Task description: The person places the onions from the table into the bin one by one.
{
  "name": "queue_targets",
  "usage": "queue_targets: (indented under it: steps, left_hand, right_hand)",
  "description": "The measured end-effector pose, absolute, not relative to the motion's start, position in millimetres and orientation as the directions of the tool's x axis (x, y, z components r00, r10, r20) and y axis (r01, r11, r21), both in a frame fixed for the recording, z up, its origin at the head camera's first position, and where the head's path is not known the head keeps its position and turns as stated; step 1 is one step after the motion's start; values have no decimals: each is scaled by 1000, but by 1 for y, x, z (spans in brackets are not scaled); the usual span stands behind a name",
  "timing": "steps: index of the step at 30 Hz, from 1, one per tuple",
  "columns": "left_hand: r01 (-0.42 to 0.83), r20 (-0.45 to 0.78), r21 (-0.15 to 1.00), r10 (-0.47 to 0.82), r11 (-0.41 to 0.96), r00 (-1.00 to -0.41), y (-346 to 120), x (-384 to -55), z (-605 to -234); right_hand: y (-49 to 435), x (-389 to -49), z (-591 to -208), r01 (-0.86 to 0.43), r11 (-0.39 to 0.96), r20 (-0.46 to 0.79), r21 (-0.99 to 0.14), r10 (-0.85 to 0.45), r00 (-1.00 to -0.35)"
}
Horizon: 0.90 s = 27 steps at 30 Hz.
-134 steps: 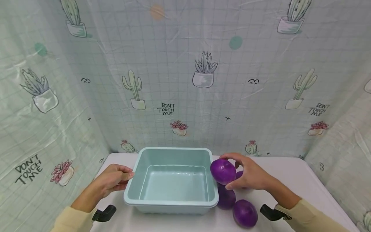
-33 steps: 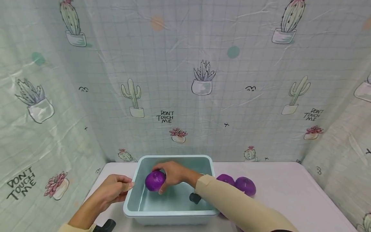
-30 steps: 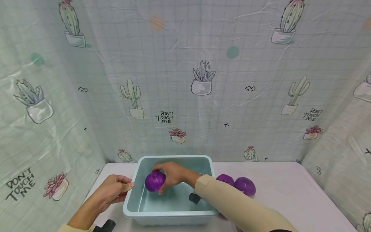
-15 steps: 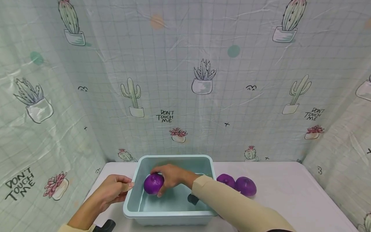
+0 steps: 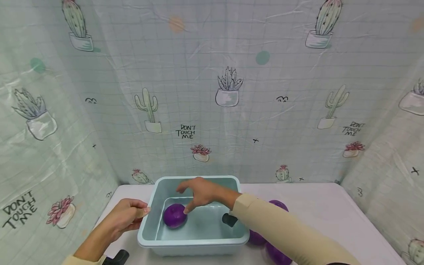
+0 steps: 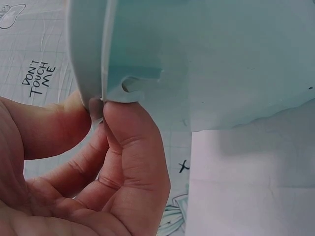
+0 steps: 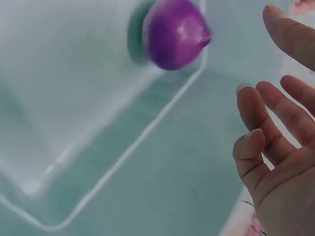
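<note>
A round, glossy purple onion (image 5: 173,216) lies on the floor of a pale blue-green plastic tub (image 5: 192,242), toward its left side. In the right wrist view the onion (image 7: 174,37) shows a short pointed tip. My right hand (image 5: 203,193) hovers inside the tub, just right of and above the onion, with fingers spread and nothing held. A gap separates the hand (image 7: 280,137) from the onion in the right wrist view. With thumb and forefinger my left hand (image 5: 127,217) pinches the tub's left rim, seen closely in the left wrist view (image 6: 123,162).
More purple onions (image 5: 278,254) sit on the white table (image 5: 318,209) right of the tub, partly hidden by my right sleeve (image 5: 281,224). A cactus-print curtain (image 5: 232,129) hangs behind and along both sides.
My right hand carried the onion from right of the tub into it, lowered it to the floor, then released it and rose slightly rightward. The left hand stays at the rim.
</note>
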<state>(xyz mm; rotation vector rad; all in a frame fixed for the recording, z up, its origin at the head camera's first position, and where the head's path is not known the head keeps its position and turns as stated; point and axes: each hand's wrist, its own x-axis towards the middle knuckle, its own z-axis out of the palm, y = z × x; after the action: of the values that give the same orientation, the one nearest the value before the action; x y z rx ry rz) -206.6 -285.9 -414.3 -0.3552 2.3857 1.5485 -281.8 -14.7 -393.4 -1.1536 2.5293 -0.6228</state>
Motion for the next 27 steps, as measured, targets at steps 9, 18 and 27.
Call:
queue_targets:
  steps: [9,18,27]
  left_hand:
    - [-361,-372,843,-53,398,-927,-290,-209,-414]
    - [-368,-378,841,-56,396,-924,-285,-210,-414]
    - [-367,-378,842,-53,396,-924,-285,-211,-416]
  right_hand:
    - [56,-249,-356,-536,427,22,-729,-767,-641]
    - [164,-207,-375,-466,379,93,-800,-688,-720]
    - [262,-161,-455,-286,561,4,-777,-450,-893]
